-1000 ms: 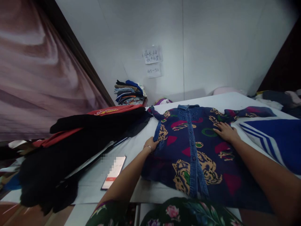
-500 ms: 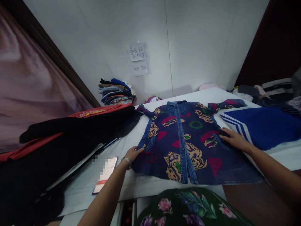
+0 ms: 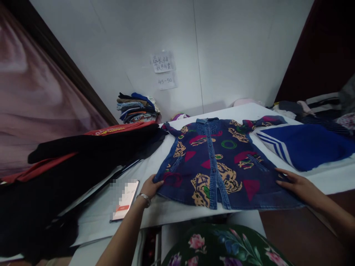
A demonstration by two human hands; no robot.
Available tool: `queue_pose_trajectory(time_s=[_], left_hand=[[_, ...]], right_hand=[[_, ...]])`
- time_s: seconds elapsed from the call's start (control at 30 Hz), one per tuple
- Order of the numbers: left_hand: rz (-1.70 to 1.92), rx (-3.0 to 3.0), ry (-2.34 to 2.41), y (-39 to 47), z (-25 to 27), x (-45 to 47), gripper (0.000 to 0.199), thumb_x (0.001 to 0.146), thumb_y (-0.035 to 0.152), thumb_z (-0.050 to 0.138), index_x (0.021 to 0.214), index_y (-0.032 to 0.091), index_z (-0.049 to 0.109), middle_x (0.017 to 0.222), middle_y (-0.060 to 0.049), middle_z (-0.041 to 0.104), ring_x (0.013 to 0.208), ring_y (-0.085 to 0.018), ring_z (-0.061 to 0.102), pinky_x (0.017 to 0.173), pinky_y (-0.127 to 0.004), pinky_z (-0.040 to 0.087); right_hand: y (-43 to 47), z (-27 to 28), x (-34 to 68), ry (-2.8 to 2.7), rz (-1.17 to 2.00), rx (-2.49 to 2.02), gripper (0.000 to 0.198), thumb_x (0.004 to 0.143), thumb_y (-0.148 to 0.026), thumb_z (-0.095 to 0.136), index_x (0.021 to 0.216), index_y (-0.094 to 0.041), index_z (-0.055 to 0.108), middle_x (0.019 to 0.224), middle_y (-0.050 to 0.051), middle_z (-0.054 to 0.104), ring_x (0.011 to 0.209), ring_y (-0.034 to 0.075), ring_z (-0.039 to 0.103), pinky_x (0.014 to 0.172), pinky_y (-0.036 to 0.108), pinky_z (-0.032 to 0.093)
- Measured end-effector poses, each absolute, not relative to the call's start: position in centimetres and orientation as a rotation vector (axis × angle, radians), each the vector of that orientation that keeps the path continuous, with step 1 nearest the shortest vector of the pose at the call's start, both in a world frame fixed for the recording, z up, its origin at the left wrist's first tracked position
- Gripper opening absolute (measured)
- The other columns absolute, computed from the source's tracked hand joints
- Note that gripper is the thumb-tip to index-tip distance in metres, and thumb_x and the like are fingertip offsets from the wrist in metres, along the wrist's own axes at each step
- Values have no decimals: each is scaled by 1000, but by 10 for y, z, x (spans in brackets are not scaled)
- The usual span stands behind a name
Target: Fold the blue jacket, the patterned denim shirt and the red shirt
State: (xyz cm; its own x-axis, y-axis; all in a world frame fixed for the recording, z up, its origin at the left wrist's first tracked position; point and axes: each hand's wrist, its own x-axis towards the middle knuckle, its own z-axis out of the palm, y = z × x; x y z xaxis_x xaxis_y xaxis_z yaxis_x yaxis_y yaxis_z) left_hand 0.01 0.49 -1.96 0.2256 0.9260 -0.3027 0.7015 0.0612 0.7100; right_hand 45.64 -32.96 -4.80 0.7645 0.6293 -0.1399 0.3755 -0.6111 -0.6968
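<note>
A dark blue denim shirt with colourful patches lies spread flat, its front facing up and its collar away from me. Its button placket runs down the middle and parts near the hem. At the shirt's left edge, close to the hem, my left hand pinches the cloth between thumb and fingers. My right hand grips the opposite edge, also low down, with the thumb on top and some fingers hidden. Both sleeves stretch outward toward the far side.
Dark garments pile up at left beside a lit phone on the white table. Folded clothes stand stacked at the wall. Blue striped clothing lies to the right, with more clothes behind. Two paper notes hang on the wall.
Both hands have slid down the shirt's side edges toward the hem. The hem has shifted slightly away from me.
</note>
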Motion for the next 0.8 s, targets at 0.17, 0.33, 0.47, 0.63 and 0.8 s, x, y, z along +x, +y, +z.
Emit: queue_pose_trajectory(time_s=[0.17,0.33,0.47,0.63,0.8], left_hand=[[359,2264,1715,-14,-27,3,42,82,39,61,118,17,60,117,-14,66,110,-29,62,95,-41,48],[625,2749,967,-71,-39,35,46,86,44,58,126,21,58,132,-13,59,122,-28,54,102,-46,42],[379,2875,414,-112,-49,73,72,77,64,62,135,22,52,140,-14,52,129,-31,48,106,-51,37],[225,2856,253,-128,-49,112,80,78,68,56,143,23,43,147,-13,45,136,-31,39,114,-53,21],[99,2830,200,-130,-48,129,74,80,57,61,144,26,40,145,-9,47,132,-29,40,114,-51,22]], right_hand=[[-331,-53,466,-517,749,-2064,77,58,-50,70,131,-30,57,109,7,72,111,36,62,89,38,54],[-321,-38,462,-296,921,-1877,98,56,-46,80,145,-32,41,110,6,72,96,33,69,77,38,60],[-313,-23,453,-203,1056,-1712,99,58,-43,84,145,-41,37,108,3,73,91,31,71,72,38,61],[-310,-18,453,-146,1082,-1602,94,61,-40,83,144,-43,38,107,4,73,92,32,70,75,41,61],[-307,-20,453,-128,1074,-1602,101,61,-38,81,148,-40,30,100,6,74,91,34,70,76,45,60]])
